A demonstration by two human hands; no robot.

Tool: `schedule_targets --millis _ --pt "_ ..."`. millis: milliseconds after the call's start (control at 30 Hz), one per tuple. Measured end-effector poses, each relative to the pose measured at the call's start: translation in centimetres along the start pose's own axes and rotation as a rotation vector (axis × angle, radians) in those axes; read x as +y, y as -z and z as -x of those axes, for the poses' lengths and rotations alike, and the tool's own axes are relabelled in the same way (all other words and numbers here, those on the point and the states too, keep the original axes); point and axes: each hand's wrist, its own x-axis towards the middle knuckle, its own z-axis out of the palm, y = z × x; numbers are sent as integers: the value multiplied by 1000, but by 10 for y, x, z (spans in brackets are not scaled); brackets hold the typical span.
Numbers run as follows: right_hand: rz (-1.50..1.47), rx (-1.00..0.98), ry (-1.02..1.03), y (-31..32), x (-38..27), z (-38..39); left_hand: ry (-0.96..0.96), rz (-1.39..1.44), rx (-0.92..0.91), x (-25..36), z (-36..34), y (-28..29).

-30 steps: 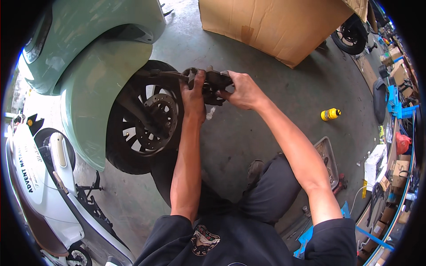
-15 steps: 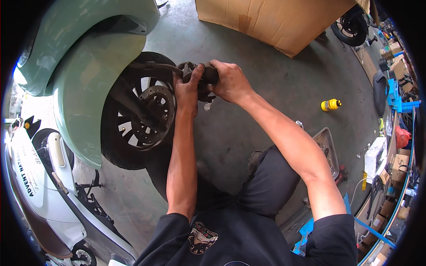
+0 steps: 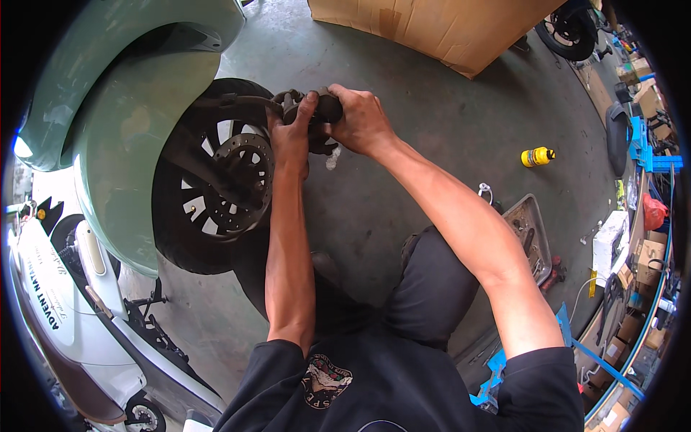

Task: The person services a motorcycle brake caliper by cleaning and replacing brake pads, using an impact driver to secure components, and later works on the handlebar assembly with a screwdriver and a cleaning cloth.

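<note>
A dark, grimy brake caliper (image 3: pixel 329 108) is held up between my two hands, off the wheel. My left hand (image 3: pixel 291 140) grips its left side, thumb pointing up along it. My right hand (image 3: pixel 363 122) is closed round the right side; its fingertips are partly hidden behind the part. A brake hose (image 3: pixel 248 99) runs from the caliper leftward over the tyre. Just left of my left forearm is the scooter's wheel (image 3: pixel 169 227) with its drilled brake disc (image 3: pixel 243 150). The pale green fender (image 3: pixel 119 158) covers the wheel's far left side.
A large cardboard box (image 3: pixel 425 32) stands ahead. On the floor to the right are a yellow bottle (image 3: pixel 535 157) and a metal tray (image 3: pixel 534 216) holding tools. A white scooter (image 3: pixel 54 288) is at the left. Shelving with boxes and parts (image 3: pixel 651 259) lines the right edge.
The view has shifted slightly, so the wheel and hands sit a little farther left. My right hand has turned slightly on the caliper, and both hands keep hold of it.
</note>
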Motion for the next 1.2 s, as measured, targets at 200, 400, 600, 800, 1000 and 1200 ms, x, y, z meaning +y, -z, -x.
schedule_targets --millis 200,400,600,800,1000,1200 --pt "4 25 -8 -7 9 -1 -12 16 -9 -15 -8 6" --pt "96 -51 -136 3 -4 -4 -19 -87 -20 -28 -23 15" --pt "-43 -281 178 78 51 47 84 -80 -103 -7 12 19" --pt "126 300 -941 122 220 217 139 280 -102 -2 21 -2" --pt "537 -52 -941 31 264 363 -37 480 -106 -1 30 -28" --pt "476 -21 -922 23 294 377 -57 604 -158 -1 36 -28"
